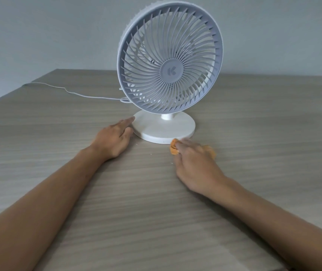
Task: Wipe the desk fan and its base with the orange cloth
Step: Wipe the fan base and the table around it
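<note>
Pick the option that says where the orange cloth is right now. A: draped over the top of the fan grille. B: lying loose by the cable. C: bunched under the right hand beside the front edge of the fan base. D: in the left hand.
C: the orange cloth is bunched under the right hand on the desk, at the front edge of the fan base.

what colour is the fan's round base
White, plain; the base shows clearly in the head view, the only one here.

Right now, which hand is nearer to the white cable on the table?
Left. The left hand rests at the left edge of the fan base, in front of the cable. The right hand holds the orange cloth at the base's front right, farther away.
</note>
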Demonstrator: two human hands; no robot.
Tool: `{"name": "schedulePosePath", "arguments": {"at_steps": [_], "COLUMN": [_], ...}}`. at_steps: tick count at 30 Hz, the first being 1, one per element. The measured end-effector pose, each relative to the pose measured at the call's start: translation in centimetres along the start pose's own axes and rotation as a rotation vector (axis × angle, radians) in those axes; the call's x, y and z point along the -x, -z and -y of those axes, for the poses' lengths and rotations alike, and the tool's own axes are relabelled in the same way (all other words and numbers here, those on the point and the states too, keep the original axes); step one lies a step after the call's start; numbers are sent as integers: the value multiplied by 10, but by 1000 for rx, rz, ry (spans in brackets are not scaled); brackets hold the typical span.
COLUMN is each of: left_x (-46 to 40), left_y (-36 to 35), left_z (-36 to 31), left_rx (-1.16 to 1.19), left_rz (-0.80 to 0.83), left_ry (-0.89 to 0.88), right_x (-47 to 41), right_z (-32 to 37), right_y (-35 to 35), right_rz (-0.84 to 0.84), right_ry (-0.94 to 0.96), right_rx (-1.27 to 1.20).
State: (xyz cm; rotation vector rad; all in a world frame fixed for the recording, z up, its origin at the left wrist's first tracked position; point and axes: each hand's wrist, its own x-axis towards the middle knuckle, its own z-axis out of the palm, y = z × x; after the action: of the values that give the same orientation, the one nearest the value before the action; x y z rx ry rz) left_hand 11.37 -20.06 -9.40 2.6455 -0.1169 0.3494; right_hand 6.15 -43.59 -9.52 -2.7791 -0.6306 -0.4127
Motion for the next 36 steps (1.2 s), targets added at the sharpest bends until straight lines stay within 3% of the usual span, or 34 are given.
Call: {"name": "schedulePosePath", "arguments": {"at_steps": [3,6,8,15,17,20,22,26,31,36], "left_x": [0,-1,-3,-2,3,15,27,38,27,14], "left_y": [-1,0,0,9,9,8,2,-16,-1,13], "left_z": [3,2,2,5,1,-12,-27,-40,-12,11], "left_rx": [7,8,27,255,237,181,88,-116,-116,-109], "left_rz": [-5,24,24,-1,-89,-235,-220,-154,-182,-195], "left_ry": [9,6,7,50,-1,-144,-261,-396,-264,56], "right_x": [-1,-9,-18,-59,-55,-49,-48,-44,-48,-51], "right_z": [30,52,60,57,45,6,-29,-74,-81,-86], "right_y": [-9,-17,-23,-28,-15,1,6,7,9,12], "right_rz": [-14,124,107,174,164,17,-45,5,41,80], "right_ry": [98,50,93,283,257,216,195,185,214,232], "right_rx": [55,61,19,-385,-482,-439,-359,-264,-254,-248]}}
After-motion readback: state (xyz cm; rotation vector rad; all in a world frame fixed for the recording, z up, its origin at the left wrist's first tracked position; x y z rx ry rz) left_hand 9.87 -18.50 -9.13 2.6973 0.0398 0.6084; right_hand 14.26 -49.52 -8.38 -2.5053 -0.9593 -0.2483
